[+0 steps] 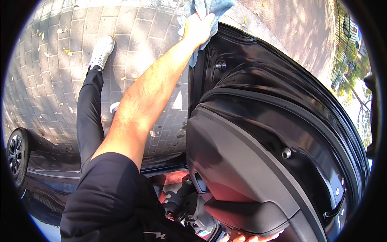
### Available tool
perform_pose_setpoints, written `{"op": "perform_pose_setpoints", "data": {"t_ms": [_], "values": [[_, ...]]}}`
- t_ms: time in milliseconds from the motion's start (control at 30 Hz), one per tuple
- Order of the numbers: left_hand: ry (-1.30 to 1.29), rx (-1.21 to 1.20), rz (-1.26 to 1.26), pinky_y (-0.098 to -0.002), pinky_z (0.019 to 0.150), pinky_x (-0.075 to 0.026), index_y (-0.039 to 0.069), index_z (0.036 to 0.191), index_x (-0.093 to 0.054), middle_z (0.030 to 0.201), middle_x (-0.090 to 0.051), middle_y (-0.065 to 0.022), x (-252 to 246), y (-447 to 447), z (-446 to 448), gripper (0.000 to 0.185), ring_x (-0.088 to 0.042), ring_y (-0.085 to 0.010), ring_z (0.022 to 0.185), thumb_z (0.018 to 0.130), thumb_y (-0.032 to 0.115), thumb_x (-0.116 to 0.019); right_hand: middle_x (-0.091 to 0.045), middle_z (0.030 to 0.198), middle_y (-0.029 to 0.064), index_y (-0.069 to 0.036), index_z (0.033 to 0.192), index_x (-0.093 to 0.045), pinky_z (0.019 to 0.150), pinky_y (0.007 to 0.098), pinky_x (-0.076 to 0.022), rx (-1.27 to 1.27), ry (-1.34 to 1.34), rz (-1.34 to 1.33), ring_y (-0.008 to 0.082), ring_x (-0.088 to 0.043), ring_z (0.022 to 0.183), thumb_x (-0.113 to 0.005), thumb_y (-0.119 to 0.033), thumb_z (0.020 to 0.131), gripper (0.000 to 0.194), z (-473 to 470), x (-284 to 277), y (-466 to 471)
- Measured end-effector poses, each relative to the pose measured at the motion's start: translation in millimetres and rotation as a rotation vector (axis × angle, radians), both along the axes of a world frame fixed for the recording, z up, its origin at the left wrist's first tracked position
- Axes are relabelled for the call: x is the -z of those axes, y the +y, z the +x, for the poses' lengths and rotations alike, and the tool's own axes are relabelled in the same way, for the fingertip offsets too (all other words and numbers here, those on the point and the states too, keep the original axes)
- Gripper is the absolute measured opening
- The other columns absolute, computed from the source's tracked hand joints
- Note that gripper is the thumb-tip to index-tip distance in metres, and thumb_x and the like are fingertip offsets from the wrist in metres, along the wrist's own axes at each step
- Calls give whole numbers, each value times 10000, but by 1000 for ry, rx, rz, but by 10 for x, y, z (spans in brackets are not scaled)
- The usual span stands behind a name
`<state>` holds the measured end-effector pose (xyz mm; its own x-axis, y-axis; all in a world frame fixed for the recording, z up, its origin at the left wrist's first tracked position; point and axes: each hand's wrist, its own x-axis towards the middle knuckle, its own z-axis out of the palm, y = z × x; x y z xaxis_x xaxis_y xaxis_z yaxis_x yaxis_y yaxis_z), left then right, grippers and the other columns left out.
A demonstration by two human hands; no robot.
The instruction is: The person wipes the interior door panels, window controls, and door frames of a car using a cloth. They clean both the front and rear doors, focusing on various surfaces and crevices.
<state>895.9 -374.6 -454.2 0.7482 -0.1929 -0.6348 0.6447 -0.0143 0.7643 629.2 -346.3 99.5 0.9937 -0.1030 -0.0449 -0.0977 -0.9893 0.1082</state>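
My left hand (pixel 198 28) is stretched forward, its fingers closed on a light-blue cloth (pixel 222 6) at the outer corner of an open black car door (pixel 257 57). Part of the cloth hangs along the door's edge. At the bottom of the view, the fingers of my right hand (pixel 255 238) curl around the underside of the dark armrest (pixel 245 213) on the door's inner trim panel (pixel 223 154). The rest of that hand is hidden by the armrest and the picture's lower rim.
Brick paving (pixel 151 33) with scattered leaves lies beneath my white shoe (pixel 102 51). The dark car's side (pixel 48 184) and wheel (pixel 15 154) are at lower left. Red and dark interior parts (pixel 178 178) show beside the door. A green fence (pixel 339 45) stands at upper right.
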Motion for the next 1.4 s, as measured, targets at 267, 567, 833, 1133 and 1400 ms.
{"op": "perform_pose_setpoints", "data": {"t_ms": [267, 567, 833, 1133, 1400], "values": [[978, 232, -71, -412, 971, -525, -17, 1280, -677, 1121, -738, -213, -174, 357, -2940, 338, -704, -326, 1053, 1045, 221, -636, -339, 1575, 464, -227, 1317, -648, 1057, 674, -431, -20, 5, -12, 602, -496, 1325, -529, -459, 1018, 397, 15, 5, 20], [331, -395, -738, -315, 949, -502, 11, 1199, -723, 1122, -728, -42, -179, -151, -864, 250, -655, -150, 1013, 1031, 184, -658, -344, 1573, 464, -219, 1301, -650, 1048, 672, -437, -25, -8, -13, 599, -509, 1309, -528, -449, 1017, 385, -37, -13, 12], [877, 94, -458, -349, 967, -524, -14, 1235, -691, 1132, -715, -93, -747, 399, -1808, 262, -669, -179, 1044, 1046, 138, -590, -349, 1570, 463, -212, 1286, -652, 1039, 669, -442, -24, -31, 28, 597, -521, 1295, -528, -440, 1015, 375, -71, -71, -29], [412, 199, -337, -379, 999, -506, -26, 1312, -686, 1196, -749, -91, -1011, 230, -1280, 377, -682, -192, 1104, 1045, 235, -638, -355, 1568, 463, -203, 1269, -654, 1030, 667, -448, 28, -55, 98, 594, -533, 1279, -527, -429, 1013, 364, 88, 51, 27], [258, 211, -371, -330, 1013, -472, 6, 1362, -650, 1211, -724, -62, -1268, -50, -609, 426, -632, -170, 1115, 1063, 305, -596, -495, 737, 38, -244, 880, -709, 615, 388, -395, -7, -26, 253, 250, -496, 637, -641, -338, 884, 116, 623, 169, 40]]}}
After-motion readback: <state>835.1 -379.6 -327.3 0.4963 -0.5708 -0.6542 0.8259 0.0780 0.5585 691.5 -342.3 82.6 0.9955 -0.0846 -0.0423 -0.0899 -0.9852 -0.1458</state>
